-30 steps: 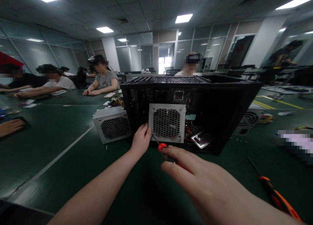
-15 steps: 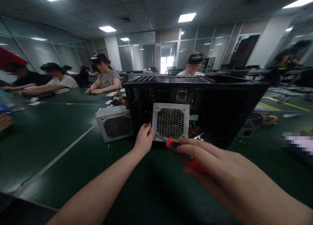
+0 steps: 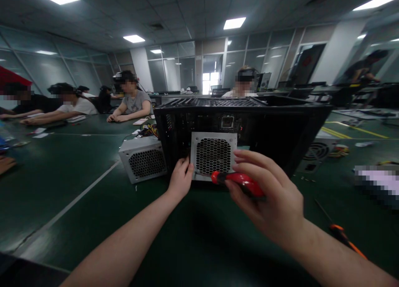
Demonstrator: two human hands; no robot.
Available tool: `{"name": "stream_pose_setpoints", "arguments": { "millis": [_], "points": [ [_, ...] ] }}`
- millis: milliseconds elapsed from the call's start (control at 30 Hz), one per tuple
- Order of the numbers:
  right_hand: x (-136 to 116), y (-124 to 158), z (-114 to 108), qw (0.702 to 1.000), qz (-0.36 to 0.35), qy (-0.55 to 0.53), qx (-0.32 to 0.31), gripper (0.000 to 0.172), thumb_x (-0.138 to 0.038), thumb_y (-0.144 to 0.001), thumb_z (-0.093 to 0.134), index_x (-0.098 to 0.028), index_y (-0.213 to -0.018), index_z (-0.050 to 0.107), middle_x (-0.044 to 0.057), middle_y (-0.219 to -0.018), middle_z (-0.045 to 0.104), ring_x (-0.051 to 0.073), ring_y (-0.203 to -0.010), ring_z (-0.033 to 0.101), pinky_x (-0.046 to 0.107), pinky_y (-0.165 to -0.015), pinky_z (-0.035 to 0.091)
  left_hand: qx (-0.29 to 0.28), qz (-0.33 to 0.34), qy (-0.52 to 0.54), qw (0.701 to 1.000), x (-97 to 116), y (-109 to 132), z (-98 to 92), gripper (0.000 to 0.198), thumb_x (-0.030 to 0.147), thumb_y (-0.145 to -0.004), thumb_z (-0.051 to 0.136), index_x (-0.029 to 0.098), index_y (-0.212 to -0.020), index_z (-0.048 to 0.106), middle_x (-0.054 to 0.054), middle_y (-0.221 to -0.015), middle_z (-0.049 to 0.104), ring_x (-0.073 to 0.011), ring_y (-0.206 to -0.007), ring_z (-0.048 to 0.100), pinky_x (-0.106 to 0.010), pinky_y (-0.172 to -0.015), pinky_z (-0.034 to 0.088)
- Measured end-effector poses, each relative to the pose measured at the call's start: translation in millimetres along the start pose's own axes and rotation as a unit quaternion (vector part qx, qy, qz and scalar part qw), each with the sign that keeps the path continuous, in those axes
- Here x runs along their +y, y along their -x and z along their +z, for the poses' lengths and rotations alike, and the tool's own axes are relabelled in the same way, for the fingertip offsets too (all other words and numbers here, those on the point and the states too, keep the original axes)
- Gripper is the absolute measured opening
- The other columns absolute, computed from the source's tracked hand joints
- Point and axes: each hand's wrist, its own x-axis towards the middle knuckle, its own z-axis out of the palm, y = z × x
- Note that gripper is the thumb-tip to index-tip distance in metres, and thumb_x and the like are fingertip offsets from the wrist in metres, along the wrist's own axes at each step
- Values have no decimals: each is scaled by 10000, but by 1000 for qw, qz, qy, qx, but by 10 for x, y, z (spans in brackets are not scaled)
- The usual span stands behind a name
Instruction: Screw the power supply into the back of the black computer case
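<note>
A black computer case (image 3: 311,120) lies on the green table (image 3: 93,220) with its open side towards me. At its opening stands a grey power supply (image 3: 214,154) with a honeycomb grille. My left hand (image 3: 181,179) is closed against the supply's left edge, some fingertips hidden behind it. In my right hand (image 3: 271,193) is a red-handled screwdriver (image 3: 247,182), gripped between thumb and fingers. Its shaft points left, towards the supply's lower left corner; the tip is blurred, so contact with a screw cannot be made out.
Another grey power supply (image 3: 146,162) stands left of the case, a third one (image 3: 316,154) behind its right end. On the right lies an orange-and-black screwdriver (image 3: 339,233). Small loose parts (image 3: 307,179) lie near the case. People sit across the table, one person (image 3: 132,97) at the left.
My right hand has rolled and its fingers have opened further around the screwdriver handle, which now lies more level. The orange screwdriver has come into view. My left hand stays at the supply.
</note>
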Motion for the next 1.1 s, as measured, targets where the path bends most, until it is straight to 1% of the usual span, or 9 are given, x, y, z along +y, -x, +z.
{"name": "stream_pose_setpoints", "arguments": {
  "millis": [67, 167, 233, 333, 433, 567, 700, 900, 1100],
  "points": [
    [40, 5, 0, 997, -43, -63, -10, 197, -96, -814, 564, -139, -1006, 566, 121, -1039, 607, 156, -928, 611, 263, -756, 520, 1, 4, -7, 1000, -4, -5, -4, 442, 357, -918, 314, 135, -1258, 489, -127, -1140, 546, -219, -1103, 506, -383, -988, 388],
    [36, -37, -94, 985, -74, -101, -118, 126, -178, -827, 569, -166, -953, 576, 87, -969, 605, 157, -859, 596, 271, -697, 527, -2, 5, -12, 1000, -1, -9, -3, 438, 354, -921, 305, 135, -1250, 494, -129, -1149, 545, -218, -1109, 506, -381, -994, 385],
    [10, -90, -199, 972, -49, -111, -200, 113, -196, -819, 546, -177, -927, 569, 89, -993, 594, 177, -875, 586, 305, -706, 529, -6, 2, -15, 1000, 3, -9, 0, 427, 353, -923, 301, 131, -1214, 521, -132, -1140, 548, -219, -1098, 513, -376, -984, 395],
    [-3, -152, -337, 952, 12, -114, -285, 245, -111, -788, 488, -205, -1010, 532, 88, -1136, 541, 168, -961, 572, 295, -762, 525, -6, -1, -22, 1000, 9, -9, 4, 417, 348, -924, 301, 135, -1205, 523, -131, -1140, 548, -221, -1095, 514, -381, -983, 398],
    [30, -161, -392, 940, 36, -121, -317, 325, -96, -823, 447, -251, -1107, 482, 62, -1206, 505, 143, -992, 569, 270, -782, 523, -9, -6, -22, 1000, 10, -8, 8, 414, 345, -924, 298, 126, -1187, 530, -132, -1130, 552, -223, -1092, 517, -381, -981, 400],
    [56, -138, -380, 925, 49, -121, -356, 312, -112, -853, 442, -275, -1118, 465, 34, -1172, 540, 138, -926, 598, 277, -741, 536, -5, -4, -19, 1000, 6, -5, 13, 404, 344, -923, 299, 134, -1176, 533, -124, -1117, 559, -217, -1082, 522, -376, -981, 401],
    [54, -116, -345, 940, 32, -92, -326, 265, -132, -848, 481, -248, -1086, 472, 35, -1096, 588, 161, -876, 620, 307, -703, 548, 1, -3, -22, 1000, 1, -6, 19, 395, 349, -922, 304, 154, -1174, 536, -116, -1111, 563, -217, -1075, 526, -381, -974, 409],
    [45, -81, -297, 965, -4, -28, -259, 289, -189, -800, 597, -218, -1067, 492, 21, -984, 657, 168, -733, 655, 289, -574, 541, -4, -10, -11, 1000, -1, -7, 19, 418, 364, -920, 303, 129, -1169, 542, -127, -1108, 555, -220, -1083, 523, -366, -981, 402],
    [-94, -19, -165, 982, -40, 17, -185, 202, -273, -855, 537, -172, -1031, 530, 34, -913, 692, 158, -651, 661, 261, -474, 484, -9, -4, -8, 1000, -18, -8, 14, 392, 367, -923, 305, 172, -1161, 548, -106, -1107, 558, -218, -1077, 523, -382, -974, 409]
  ]
}}
